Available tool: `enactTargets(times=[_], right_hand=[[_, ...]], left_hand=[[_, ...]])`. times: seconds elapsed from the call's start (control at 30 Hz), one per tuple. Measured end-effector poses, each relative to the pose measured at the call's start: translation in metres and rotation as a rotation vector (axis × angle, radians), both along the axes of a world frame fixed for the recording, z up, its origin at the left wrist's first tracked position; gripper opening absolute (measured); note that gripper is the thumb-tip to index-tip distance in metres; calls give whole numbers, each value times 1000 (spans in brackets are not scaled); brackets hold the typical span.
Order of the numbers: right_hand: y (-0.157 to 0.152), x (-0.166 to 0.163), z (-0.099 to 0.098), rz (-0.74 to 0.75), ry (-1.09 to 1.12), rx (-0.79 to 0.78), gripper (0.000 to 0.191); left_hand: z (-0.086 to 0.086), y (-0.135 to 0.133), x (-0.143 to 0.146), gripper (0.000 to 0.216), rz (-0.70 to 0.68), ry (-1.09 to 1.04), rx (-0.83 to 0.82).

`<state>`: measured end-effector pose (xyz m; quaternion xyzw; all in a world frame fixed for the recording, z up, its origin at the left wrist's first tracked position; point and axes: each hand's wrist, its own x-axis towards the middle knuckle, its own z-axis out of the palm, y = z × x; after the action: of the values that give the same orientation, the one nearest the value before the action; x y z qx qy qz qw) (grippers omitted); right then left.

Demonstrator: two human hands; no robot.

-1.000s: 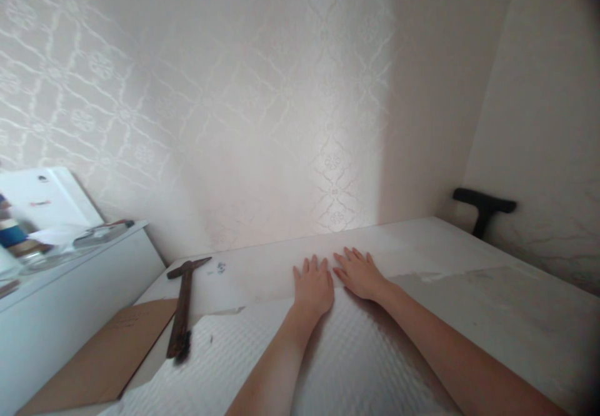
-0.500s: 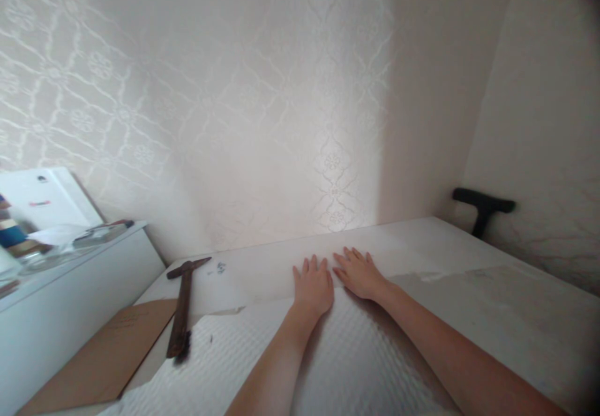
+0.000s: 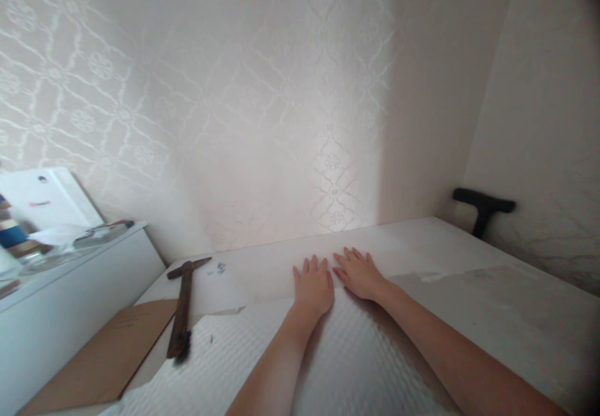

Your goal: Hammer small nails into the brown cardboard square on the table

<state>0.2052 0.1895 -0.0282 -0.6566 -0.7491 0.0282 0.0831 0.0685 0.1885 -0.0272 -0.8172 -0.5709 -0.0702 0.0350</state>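
Note:
My left hand [image 3: 314,286] lies flat with fingers spread on the white tabletop [image 3: 272,278], its heel over the edge of a white quilted, bumpy-textured sheet [image 3: 234,347]. Just to its right, my right hand [image 3: 360,272] rests palm down in the same way, fingers apart and pointing toward the wall. Neither hand holds anything. A hammer [image 3: 182,310] with a wooden handle and dark head lies left of my hands, its handle end by the sheet. Beyond it sits a small cluster of dark metal bits [image 3: 221,268], too small to name surely.
Brown cardboard [image 3: 103,360] lies at the left, beside a white cabinet [image 3: 70,316] topped with a white box [image 3: 51,197] and assorted items. A black T-shaped handle [image 3: 484,205] stands beyond the right edge. Patterned wallpaper [image 3: 281,122] rises behind the table.

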Motion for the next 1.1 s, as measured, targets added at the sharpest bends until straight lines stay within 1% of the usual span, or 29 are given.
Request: enactTargets(times=[1.1], right_hand=[[0,0,-1,4,-7,12,53]], left_hand=[[1,-1,0,47,-3,-19,-8]])
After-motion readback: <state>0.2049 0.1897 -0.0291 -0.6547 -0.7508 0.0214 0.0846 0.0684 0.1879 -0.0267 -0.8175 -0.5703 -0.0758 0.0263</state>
